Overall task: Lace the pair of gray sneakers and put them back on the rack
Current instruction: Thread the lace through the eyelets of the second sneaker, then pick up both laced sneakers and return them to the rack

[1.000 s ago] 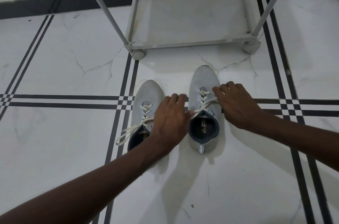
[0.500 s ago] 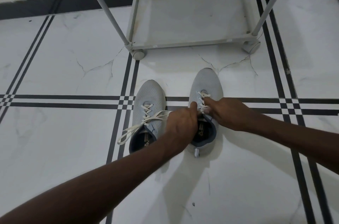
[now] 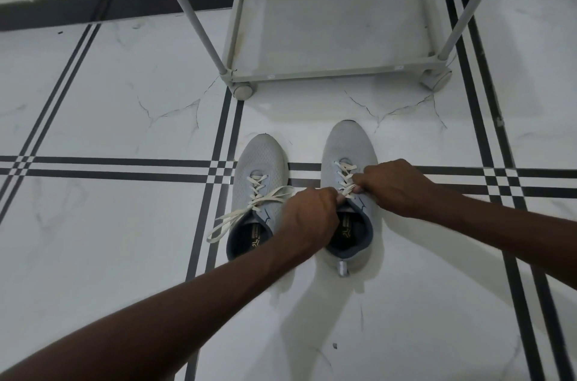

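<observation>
Two gray sneakers stand side by side on the tiled floor, toes pointing away from me. The left sneaker (image 3: 260, 162) has cream laces lying loose, with the ends trailing off to its left. The right sneaker (image 3: 346, 143) is laced up to its upper eyelets. My left hand (image 3: 309, 218) pinches the lace (image 3: 343, 176) at the top of the right sneaker's tongue. My right hand (image 3: 396, 185) pinches the same lace from the other side. The fingertips of both hands nearly meet and hide the lace ends. The gray metal rack (image 3: 331, 76) stands just beyond the shoes.
The rack's bottom shelf (image 3: 340, 27) holds nothing, and its wheels (image 3: 243, 90) rest on the floor close to the sneaker toes. White marble-look tiles with black stripe bands (image 3: 125, 166) spread all around. A dark skirting band (image 3: 125, 4) runs along the wall behind.
My hands came in from either side of the right sneaker to meet over its tongue, drawing the lace with them. The left sneaker's loose laces now show.
</observation>
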`<action>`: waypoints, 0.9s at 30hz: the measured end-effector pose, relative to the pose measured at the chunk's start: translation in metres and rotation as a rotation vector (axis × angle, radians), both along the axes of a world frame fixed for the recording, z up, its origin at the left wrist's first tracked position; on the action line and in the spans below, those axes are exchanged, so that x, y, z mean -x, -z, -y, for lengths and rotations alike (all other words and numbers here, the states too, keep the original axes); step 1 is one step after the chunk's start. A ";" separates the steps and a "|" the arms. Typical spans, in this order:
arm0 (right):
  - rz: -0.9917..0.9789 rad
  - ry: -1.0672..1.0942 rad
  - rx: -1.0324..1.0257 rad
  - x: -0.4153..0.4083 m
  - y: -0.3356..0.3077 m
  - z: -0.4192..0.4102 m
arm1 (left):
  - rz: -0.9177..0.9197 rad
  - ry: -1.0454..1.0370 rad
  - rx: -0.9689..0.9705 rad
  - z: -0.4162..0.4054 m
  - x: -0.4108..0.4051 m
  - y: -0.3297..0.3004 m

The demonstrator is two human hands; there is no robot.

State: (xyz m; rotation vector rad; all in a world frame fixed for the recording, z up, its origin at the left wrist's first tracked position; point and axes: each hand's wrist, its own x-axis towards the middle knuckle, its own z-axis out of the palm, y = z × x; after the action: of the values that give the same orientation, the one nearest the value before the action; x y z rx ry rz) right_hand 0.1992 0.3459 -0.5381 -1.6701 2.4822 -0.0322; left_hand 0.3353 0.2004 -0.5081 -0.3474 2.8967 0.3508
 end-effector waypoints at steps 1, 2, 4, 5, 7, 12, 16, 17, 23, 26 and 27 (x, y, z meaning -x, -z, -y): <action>-0.021 0.020 0.008 -0.002 0.002 -0.002 | -0.012 0.020 0.003 0.006 -0.002 -0.005; -0.021 0.076 0.042 -0.006 0.001 -0.005 | -0.032 0.020 -0.014 0.015 -0.003 -0.009; 0.057 0.270 0.182 -0.017 -0.005 -0.012 | -0.071 -0.031 -0.088 0.039 -0.007 -0.018; 0.119 0.369 0.270 -0.026 -0.008 -0.015 | -0.082 -0.065 -0.129 0.053 -0.010 -0.023; 0.256 0.567 0.390 -0.050 -0.010 -0.020 | -0.031 -0.143 -0.201 0.087 -0.022 -0.030; 0.941 1.049 0.220 -0.085 -0.005 -0.014 | 0.491 -0.342 -0.489 0.153 -0.061 -0.025; 0.938 0.935 0.169 -0.085 0.000 -0.004 | 0.486 -0.472 -0.565 0.141 -0.085 -0.004; 0.910 0.929 0.140 -0.086 0.001 -0.004 | 0.420 -0.481 -0.545 0.135 -0.086 0.000; 0.864 0.871 0.112 -0.090 0.004 0.005 | 0.256 -0.472 -0.536 0.119 -0.084 0.010; 0.833 0.842 0.134 -0.082 0.007 0.016 | 0.230 -0.477 -0.568 0.112 -0.084 0.013; 0.827 0.836 0.130 -0.081 0.008 0.017 | 0.227 -0.466 -0.557 0.110 -0.085 0.013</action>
State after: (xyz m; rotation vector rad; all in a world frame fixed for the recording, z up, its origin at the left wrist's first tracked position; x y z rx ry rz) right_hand 0.2798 0.3289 -0.5459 -0.3536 2.2744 -0.7940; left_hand 0.4199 0.0908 -0.5208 -0.8847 2.3390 1.0768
